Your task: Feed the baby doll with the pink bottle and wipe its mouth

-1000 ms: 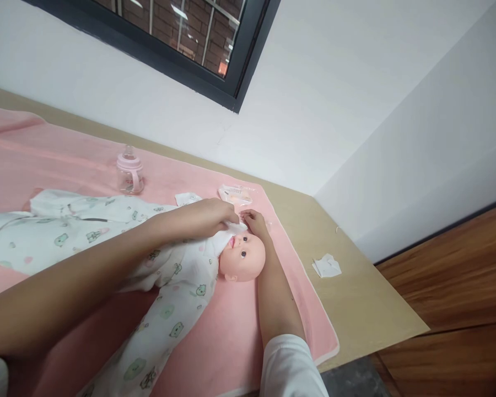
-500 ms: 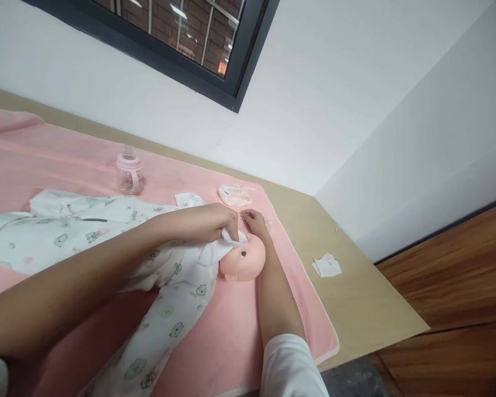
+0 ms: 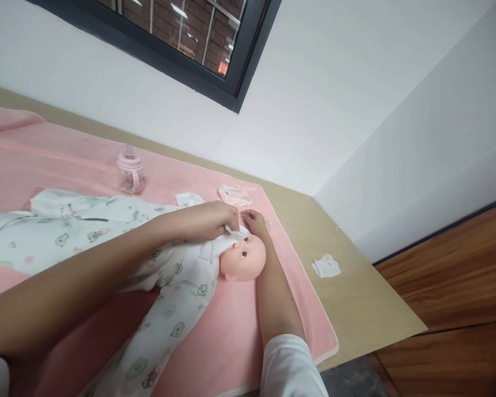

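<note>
A baby doll (image 3: 248, 262) in a white patterned suit (image 3: 103, 220) lies on its back, its head toward the right. My left hand (image 3: 215, 220) reaches over its chest and is closed on a white cloth (image 3: 235, 234) at the lower part of its face. The cloth covers part of the mouth area; both eyes show. My right arm curves round the top of the head. Beyond the head, my right hand (image 3: 254, 221) rests near the mat with loosely bent fingers, and nothing shows in them.
A pink mat (image 3: 231, 331) covers much of the wooden table (image 3: 355, 303). On it stand a baby bottle (image 3: 130, 173) with pink handles and a small clear packet (image 3: 235, 195). A folded white cloth (image 3: 326, 266) lies on bare wood at right. A wall and window (image 3: 231, 88) rise behind.
My left hand has shifted the cloth slightly up and away from the doll's face, so more of the mouth and far eye shows. My right hand has stayed still.
</note>
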`<state>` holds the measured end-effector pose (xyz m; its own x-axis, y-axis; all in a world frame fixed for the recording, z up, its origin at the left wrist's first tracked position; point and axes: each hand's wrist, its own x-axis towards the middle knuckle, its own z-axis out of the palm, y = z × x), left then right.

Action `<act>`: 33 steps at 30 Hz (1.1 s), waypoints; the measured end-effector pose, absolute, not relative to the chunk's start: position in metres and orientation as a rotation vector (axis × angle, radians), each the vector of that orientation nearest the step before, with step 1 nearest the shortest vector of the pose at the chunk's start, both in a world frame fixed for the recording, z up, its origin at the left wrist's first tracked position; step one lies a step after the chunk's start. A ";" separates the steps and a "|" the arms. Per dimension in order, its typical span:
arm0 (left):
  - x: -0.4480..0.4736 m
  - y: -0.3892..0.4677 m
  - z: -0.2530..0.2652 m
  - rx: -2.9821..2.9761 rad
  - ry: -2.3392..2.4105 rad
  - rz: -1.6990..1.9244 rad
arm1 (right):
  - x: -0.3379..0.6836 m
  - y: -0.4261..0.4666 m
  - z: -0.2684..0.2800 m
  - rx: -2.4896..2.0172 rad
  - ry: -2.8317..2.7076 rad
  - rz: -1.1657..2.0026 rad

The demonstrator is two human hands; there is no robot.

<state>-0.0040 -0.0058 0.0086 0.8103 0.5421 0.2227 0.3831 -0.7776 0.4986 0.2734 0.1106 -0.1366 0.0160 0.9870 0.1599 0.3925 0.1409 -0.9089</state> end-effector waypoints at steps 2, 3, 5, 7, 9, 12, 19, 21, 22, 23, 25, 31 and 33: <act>-0.004 -0.006 0.009 2.557 0.688 0.470 | 0.274 0.110 -0.136 -1.395 -1.537 0.835; -0.003 -0.005 0.010 2.554 0.687 0.464 | 0.274 0.110 -0.136 -1.393 -1.541 0.835; -0.003 -0.005 0.009 2.553 0.691 0.464 | 0.274 0.111 -0.136 -1.389 -1.535 0.842; -0.002 -0.004 0.008 2.561 0.695 0.469 | 0.274 0.112 -0.137 -1.389 -1.520 0.858; -0.002 -0.003 0.007 2.578 0.699 0.473 | 0.274 0.112 -0.138 -1.385 -1.511 0.871; -0.002 -0.001 0.004 2.603 0.705 0.478 | 0.274 0.113 -0.139 -1.371 -1.515 0.872; -0.005 0.006 -0.003 2.614 0.714 0.482 | 0.275 0.113 -0.140 -1.357 -1.512 0.884; -0.004 0.007 -0.004 2.610 0.763 0.484 | 0.275 0.114 -0.140 -1.367 -1.518 0.887; -0.004 0.007 -0.004 2.606 0.796 0.488 | 0.275 0.114 -0.140 -1.374 -1.525 0.883; -0.003 0.007 -0.003 2.602 0.830 0.493 | 0.275 0.113 -0.139 -1.379 -1.534 0.875; -0.002 0.006 -0.002 2.600 0.878 0.495 | 0.275 0.113 -0.138 -1.381 -1.555 0.850; -0.002 0.005 0.004 2.619 0.876 0.486 | 0.273 0.108 -0.133 -1.381 -1.585 0.814; -0.003 0.003 0.006 2.605 0.890 0.485 | 0.272 0.106 -0.131 -1.388 -1.580 0.817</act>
<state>-0.0026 0.0032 0.0055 0.7448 0.6349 0.2055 0.5171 -0.7438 0.4235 0.2718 0.1065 -0.1309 -0.0147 0.9839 0.1783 0.4234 0.1677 -0.8903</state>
